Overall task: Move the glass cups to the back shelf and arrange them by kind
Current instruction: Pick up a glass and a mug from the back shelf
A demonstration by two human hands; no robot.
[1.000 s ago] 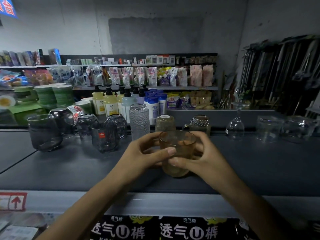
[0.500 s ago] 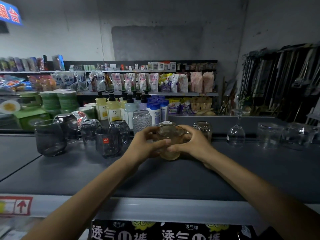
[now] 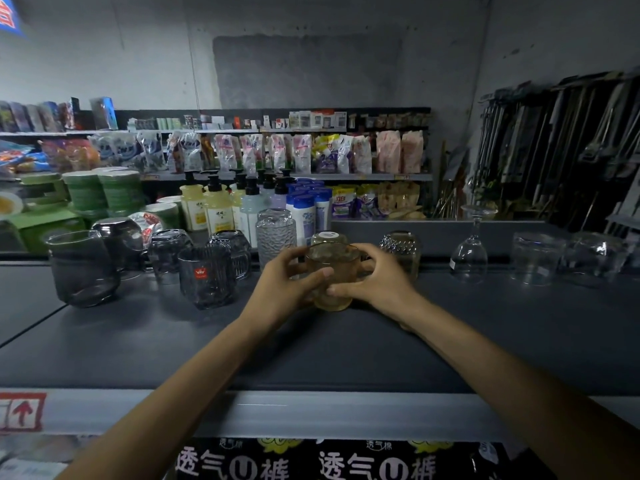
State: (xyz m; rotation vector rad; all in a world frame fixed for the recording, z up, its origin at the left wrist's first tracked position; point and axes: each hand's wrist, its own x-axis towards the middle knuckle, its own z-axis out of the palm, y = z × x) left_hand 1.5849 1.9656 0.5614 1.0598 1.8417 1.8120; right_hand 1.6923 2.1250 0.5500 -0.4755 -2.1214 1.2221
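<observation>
Dark shelf (image 3: 346, 348), amber cup (image 3: 332, 277) between left hand (image 3: 287, 289), right hand (image 3: 377, 284)

The black packaging (image 3: 304, 460) under the shelf's front edge reads "透气U裤" twice in large white characters, each with a smaller "透气棉" above. At left, a red-framed label (image 3: 21, 412) on the shelf edge shows a red upward arrow. A detergent pouch (image 3: 343, 202) on the far shelf bears "立白". The ribbed glass mug (image 3: 206, 277) carries a red sticker, too small to read. The blue sign (image 3: 8, 15) at top left shows cut-off red characters.
</observation>
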